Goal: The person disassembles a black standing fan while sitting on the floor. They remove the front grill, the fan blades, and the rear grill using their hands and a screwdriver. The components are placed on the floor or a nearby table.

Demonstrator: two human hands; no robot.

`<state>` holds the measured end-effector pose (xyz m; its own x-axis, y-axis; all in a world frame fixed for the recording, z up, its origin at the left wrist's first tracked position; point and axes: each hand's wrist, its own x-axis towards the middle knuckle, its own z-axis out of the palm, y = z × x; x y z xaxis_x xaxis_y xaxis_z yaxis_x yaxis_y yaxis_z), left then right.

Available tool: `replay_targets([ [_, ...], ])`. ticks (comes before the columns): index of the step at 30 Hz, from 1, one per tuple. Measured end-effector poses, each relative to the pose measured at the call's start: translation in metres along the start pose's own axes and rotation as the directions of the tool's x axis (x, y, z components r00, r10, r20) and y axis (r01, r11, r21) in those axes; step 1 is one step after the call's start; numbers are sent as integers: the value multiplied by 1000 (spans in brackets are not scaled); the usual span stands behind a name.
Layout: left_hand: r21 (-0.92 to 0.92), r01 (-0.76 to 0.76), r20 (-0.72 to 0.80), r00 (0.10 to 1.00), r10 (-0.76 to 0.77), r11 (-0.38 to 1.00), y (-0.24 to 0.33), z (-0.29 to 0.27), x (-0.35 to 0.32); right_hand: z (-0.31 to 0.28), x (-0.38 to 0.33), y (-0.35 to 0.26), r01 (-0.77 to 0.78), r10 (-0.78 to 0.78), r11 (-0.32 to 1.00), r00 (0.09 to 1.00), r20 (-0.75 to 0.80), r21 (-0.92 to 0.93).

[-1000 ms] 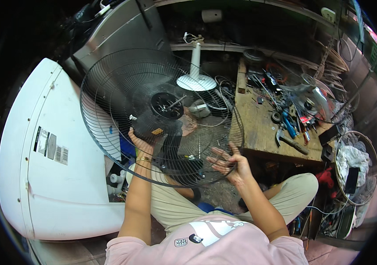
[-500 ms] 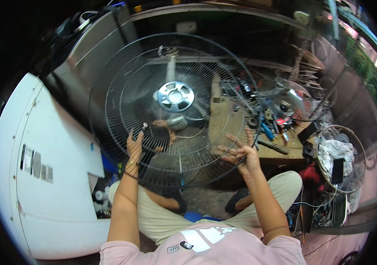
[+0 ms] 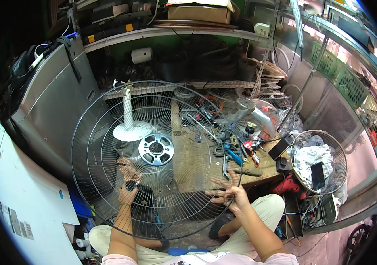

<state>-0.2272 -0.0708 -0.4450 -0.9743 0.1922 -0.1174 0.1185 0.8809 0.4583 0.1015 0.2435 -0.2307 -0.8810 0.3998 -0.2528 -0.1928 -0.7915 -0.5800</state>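
Cluttered workshop, wooden bench point(image 3: 197, 163) behind | wire fan guard point(image 3: 155, 150) raised above lap | left hand point(image 3: 128, 191) clenched on its lower wires | right hand point(image 3: 230, 192) splayed open against rim

Brown cardboard box point(image 3: 199, 12) on top shelf; white label point(image 3: 17, 223) lower left

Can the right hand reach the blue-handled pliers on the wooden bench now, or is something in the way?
Probably not directly. The right hand is spread against the rim of the wire fan guard, and the blue-handled pliers lie on the wooden bench behind its wires. The hand would likely have to let go and pass around the rim.
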Motion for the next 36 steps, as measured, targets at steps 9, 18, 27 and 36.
replay_targets([
  [9, -19, 238, 91, 968, -235, 971, -11, -20, -10, 27, 38, -103, 256, -278, 959, 931, -237, -121],
  [18, -82, 212, 215, 958, -191, 974, 6, -34, -27, -48, 134, -216, 469, -452, 879, 759, -469, -89],
  [27, -121, 107, 78, 992, -98, 987, 20, -42, -60, -88, 163, -228, 469, -458, 881, 808, -371, -65],
  [36, -402, -129, -228, 973, 38, 907, 22, -104, -59, -9, 46, -93, 467, -629, 669, 770, -107, -578],
])
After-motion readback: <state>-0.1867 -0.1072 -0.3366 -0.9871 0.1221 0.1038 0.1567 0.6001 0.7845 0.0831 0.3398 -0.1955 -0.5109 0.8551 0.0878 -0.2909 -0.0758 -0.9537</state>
